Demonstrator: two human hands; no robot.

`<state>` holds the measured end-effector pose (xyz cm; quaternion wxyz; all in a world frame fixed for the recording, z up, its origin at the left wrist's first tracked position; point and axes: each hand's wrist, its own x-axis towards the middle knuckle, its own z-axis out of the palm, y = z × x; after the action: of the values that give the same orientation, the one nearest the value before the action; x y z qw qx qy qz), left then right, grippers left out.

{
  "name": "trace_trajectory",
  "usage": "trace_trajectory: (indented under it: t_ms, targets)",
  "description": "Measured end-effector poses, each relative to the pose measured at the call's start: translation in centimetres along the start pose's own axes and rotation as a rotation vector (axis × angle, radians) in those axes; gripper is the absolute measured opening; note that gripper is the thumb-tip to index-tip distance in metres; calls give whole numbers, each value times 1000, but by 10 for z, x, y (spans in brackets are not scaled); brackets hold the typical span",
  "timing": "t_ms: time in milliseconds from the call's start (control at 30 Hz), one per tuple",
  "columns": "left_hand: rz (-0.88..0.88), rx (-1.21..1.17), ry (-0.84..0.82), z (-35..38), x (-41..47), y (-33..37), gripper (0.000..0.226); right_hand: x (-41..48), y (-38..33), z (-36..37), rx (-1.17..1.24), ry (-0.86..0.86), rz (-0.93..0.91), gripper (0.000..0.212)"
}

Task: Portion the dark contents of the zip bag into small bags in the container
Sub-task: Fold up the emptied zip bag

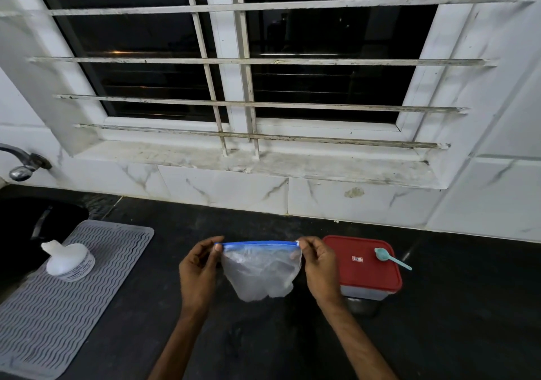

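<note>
Zip bag [261, 274] hangs over dark surface [263, 338], held between both hands, with its blue seal strip stretched level along the top. Left hand [199, 268] pinches left end of strip, fingers [217, 248] curled onto it. Right hand [317, 265] pinches right end, at the white slider. Bag plastic is cloudy and crumpled, sagging to a blunt point; contents are hard to make out. Container [360, 280] stands on the surface just right of the right hand, red lid on. 1 teal spoon [392, 258] lies on the lid, bowl toward the wall. Grey ribbed mat [58, 306] lies well to the left, beside black sink [29, 227], with a white bottle [68, 259] on it.
</note>
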<state>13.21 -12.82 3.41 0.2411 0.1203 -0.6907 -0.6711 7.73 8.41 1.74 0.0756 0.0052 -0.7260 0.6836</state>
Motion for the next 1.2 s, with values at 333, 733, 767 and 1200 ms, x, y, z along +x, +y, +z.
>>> trace_trajectory:
  t_ms: [333, 733, 767, 1200]
  targets:
    - [150, 434, -518, 46, 2, 28, 24, -8, -11, 7, -116, -206, -127, 21]
    - [-23, 145, -373, 65, -17, 20, 9, -13, -14, 6, -44, -155, -35, 6]
    - [-38, 125, -351, 65, -16, 20, 8, -14, -15, 7, -32, -165, -28, 5]
    - [-42, 239, -384, 68, -20, 10, 6, -7, -5, 5, -389, -117, -167, 20]
